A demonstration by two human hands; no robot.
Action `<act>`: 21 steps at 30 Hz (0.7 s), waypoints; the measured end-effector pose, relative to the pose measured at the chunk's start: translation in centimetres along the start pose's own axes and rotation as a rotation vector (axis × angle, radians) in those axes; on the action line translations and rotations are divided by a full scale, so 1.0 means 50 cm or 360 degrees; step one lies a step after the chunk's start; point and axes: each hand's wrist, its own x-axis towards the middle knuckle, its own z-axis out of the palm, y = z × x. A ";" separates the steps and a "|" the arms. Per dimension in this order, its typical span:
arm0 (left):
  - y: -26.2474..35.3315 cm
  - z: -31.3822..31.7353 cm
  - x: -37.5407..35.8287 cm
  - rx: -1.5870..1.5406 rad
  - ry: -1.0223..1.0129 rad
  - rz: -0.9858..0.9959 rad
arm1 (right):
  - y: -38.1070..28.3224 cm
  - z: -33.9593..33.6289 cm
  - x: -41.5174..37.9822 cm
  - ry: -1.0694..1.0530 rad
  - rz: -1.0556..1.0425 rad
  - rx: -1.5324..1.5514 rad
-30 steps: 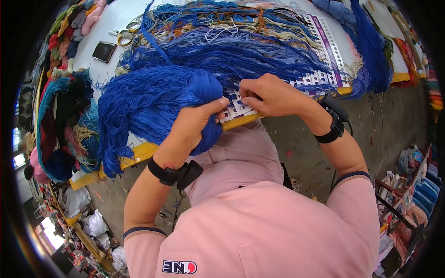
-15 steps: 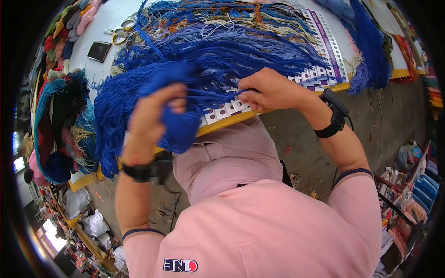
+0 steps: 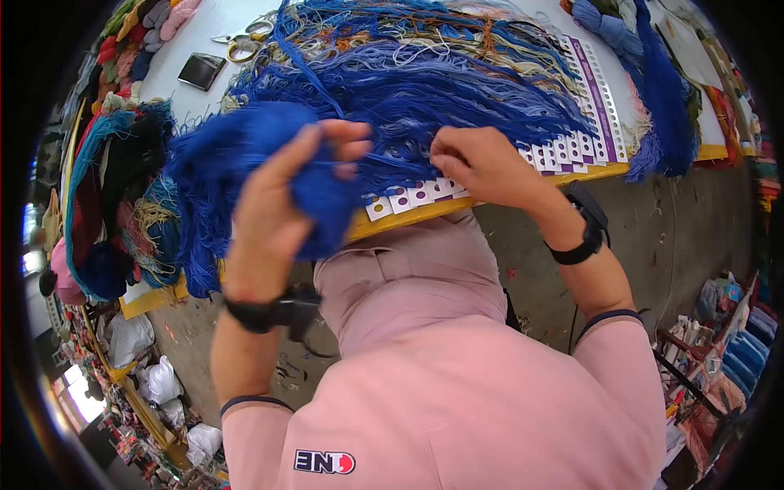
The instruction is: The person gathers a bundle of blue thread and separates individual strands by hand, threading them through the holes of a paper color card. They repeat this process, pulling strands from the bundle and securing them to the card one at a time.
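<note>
My left hand [image 3: 298, 184] is wrapped round a thick blue yarn bundle [image 3: 237, 147], which bulges on both sides of the palm and hangs over the table's front edge at the left. My right hand [image 3: 474, 163] has its fingers curled together just above the near ends of the blue strands; whether a thread is between them is hidden. Long strands in blue, light blue, cream and orange [image 3: 408, 82] lie across the table. Under their near ends are white cards with punched holes [image 3: 398, 200], and a purple-striped card [image 3: 594, 98] lies at the right.
Scissors [image 3: 243, 47] and a dark square object [image 3: 201, 72] lie at the back left. Coloured yarn bundles [image 3: 131, 188] hang at the left, with more blue yarn [image 3: 665, 90] at the right. The table has a yellow front edge [image 3: 408, 220].
The strand stretched between my hands is no longer seen there. My left hand has shifted slightly right, still with the blue bundle, and my right hand has moved a little right.
</note>
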 end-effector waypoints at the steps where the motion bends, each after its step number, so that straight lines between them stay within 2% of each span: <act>1: -0.044 0.004 0.021 -0.0171 -0.0074 -0.0095 | 0.013 0.017 0.000 0.0101 -0.0049 -0.0150; 2: -0.085 -0.007 0.046 -0.0348 -0.0153 -0.0187 | -0.002 0.011 0.005 0.0088 0.0097 0.0062; 5: -0.133 -0.021 0.060 -0.0337 -0.0178 -0.0220 | -0.078 0.013 0.008 0.0018 0.0550 0.0729; 8: -0.113 0.010 0.043 -0.0431 -0.0316 -0.0249 | -0.096 0.050 0.014 -0.0194 0.0721 0.1390; 9: -0.112 0.005 0.043 -0.0413 -0.0292 -0.0243 | -0.098 0.060 0.017 -0.0166 0.0752 0.1512; 14: -0.115 -0.012 0.035 -0.0418 -0.0101 -0.0204 | -0.090 0.050 0.006 -0.0126 0.0743 0.1572; 17: -0.120 0.001 0.027 -0.0144 -0.0034 -0.0008 | -0.092 0.046 -0.003 -0.0134 0.0836 0.1616; 21: -0.117 -0.003 0.028 -0.0256 -0.0022 -0.0055 | -0.089 0.053 -0.007 -0.0099 0.0905 0.1705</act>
